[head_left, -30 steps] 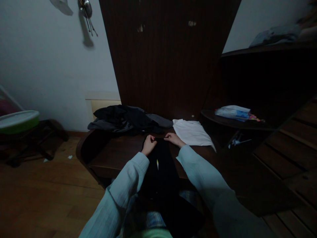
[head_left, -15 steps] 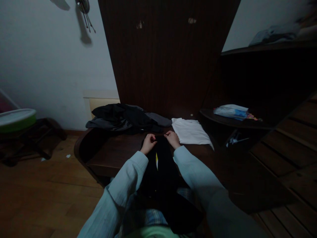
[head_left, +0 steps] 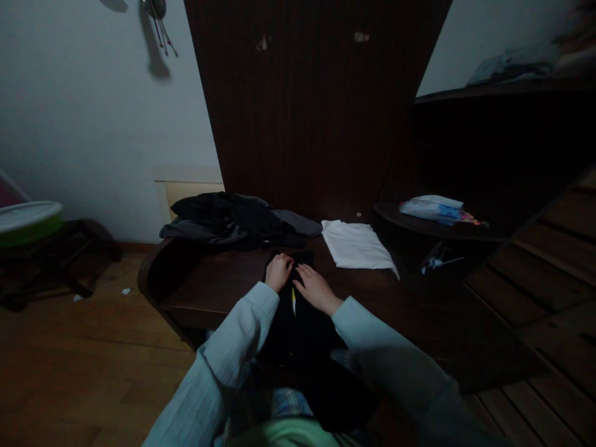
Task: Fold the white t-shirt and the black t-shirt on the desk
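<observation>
Closest in, over the plaid cloth (head_left: pixel 291 403) at the near side of the bench (head_left: pixel 212 288), the black garment (head_left: pixel 307 335) runs away from the body, up across the bench's front edge and onto its top. Its long axis points at the bench's back; most of it lies on the body side of both hands, a short end beyond them. The left hand (head_left: pixel 278 272) is at its left border over the bench top, fingers curled in close (too dim to tell whether cloth is pinched). The right hand (head_left: pixel 317 292) lies across it from the bench's right side, fingers extended and gripping nothing visible; the left is slightly nearer the far end. Farther back on the bench are the dark clothes (head_left: pixel 233 220), toward its left end, and the white cloth (head_left: pixel 358 245), right of its middle.
</observation>
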`<action>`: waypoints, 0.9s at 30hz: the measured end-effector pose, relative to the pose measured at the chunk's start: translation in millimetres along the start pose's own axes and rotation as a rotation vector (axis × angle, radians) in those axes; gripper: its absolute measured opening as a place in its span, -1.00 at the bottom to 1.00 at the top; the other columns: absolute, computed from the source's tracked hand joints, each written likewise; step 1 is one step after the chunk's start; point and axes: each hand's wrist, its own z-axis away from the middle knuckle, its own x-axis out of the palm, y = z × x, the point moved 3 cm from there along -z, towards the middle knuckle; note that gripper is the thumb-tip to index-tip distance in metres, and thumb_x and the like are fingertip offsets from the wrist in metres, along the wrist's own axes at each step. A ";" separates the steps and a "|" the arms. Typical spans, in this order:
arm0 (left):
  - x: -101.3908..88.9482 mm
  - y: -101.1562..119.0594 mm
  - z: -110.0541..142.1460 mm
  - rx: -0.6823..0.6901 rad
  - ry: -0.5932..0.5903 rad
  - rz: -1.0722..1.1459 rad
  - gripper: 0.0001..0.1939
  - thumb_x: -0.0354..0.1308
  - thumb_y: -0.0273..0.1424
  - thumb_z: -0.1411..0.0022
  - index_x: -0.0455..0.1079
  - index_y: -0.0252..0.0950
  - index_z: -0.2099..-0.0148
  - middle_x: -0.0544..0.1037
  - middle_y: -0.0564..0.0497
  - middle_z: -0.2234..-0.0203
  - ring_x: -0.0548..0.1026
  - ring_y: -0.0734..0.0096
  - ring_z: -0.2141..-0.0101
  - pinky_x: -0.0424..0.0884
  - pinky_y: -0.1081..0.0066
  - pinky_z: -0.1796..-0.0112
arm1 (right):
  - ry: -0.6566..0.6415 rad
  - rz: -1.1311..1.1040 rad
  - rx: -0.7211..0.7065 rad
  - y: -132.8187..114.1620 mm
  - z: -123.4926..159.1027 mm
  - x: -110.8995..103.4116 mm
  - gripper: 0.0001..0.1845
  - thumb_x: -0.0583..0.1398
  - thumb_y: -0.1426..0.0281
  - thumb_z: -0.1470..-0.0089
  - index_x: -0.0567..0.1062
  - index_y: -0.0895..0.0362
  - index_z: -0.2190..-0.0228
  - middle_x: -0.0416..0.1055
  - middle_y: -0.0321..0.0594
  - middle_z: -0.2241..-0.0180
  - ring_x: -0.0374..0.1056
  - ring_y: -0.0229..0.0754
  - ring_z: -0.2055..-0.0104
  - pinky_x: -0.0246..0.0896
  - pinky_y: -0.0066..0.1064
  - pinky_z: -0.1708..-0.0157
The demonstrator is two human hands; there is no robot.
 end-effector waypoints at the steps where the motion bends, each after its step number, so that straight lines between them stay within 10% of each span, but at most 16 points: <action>1: 0.0 -0.3 2.2 0.012 -0.006 -0.009 -0.76 -0.07 -0.47 -0.16 0.42 -0.32 0.23 0.47 -0.07 0.32 0.39 0.35 0.23 0.30 0.40 0.18 | -0.039 0.024 -0.010 -2.1 4.7 2.8 -0.51 -0.04 0.28 -0.09 0.28 0.35 0.03 0.18 0.08 -0.05 0.06 -0.05 -0.11 -0.04 -0.28 -0.06; 11: 2.1 -4.0 31.6 0.153 -0.225 -0.030 -0.54 -0.16 -0.36 -0.21 0.05 -0.35 -0.15 0.18 -0.18 -0.11 0.09 0.26 -0.12 0.08 0.20 -0.05 | -0.163 -0.010 0.042 -3.5 6.5 4.9 -0.38 -0.11 0.15 -0.11 0.14 0.32 -0.07 -0.04 0.06 -0.16 -0.18 -0.05 -0.21 -0.22 -0.20 -0.13; 15: -10.0 -8.1 38.0 0.127 -0.134 0.008 -0.51 -0.14 -0.44 -0.18 -0.01 -0.34 -0.17 0.18 -0.17 -0.11 0.13 0.30 -0.10 0.10 0.26 -0.04 | -0.065 -0.135 0.099 4.7 8.9 -1.7 -0.48 0.01 0.18 -0.05 0.26 0.19 0.00 0.10 -0.02 -0.11 -0.04 -0.07 -0.16 -0.13 -0.19 -0.10; 19: -34.1 -27.9 51.3 -0.087 0.078 -0.041 -0.51 -0.01 -0.35 -0.12 0.10 -0.36 -0.10 0.33 -0.24 0.04 0.29 0.17 0.03 0.21 0.24 0.06 | 0.144 -0.278 0.325 30.8 9.6 -22.7 -0.66 0.11 0.31 0.04 0.37 0.17 0.19 0.34 -0.07 0.12 0.28 -0.14 0.10 0.15 -0.31 0.11; 27: -47.6 -44.9 52.4 -0.397 -0.245 0.013 -0.62 0.11 -0.11 0.04 0.31 -0.29 0.27 0.49 -0.13 0.36 0.46 0.16 0.27 0.32 0.38 0.35 | -0.196 -0.602 0.682 45.8 1.3 -30.3 -0.79 0.23 0.34 0.19 0.29 0.15 0.61 0.13 -0.50 0.82 0.07 -0.42 0.76 -0.09 -0.58 0.72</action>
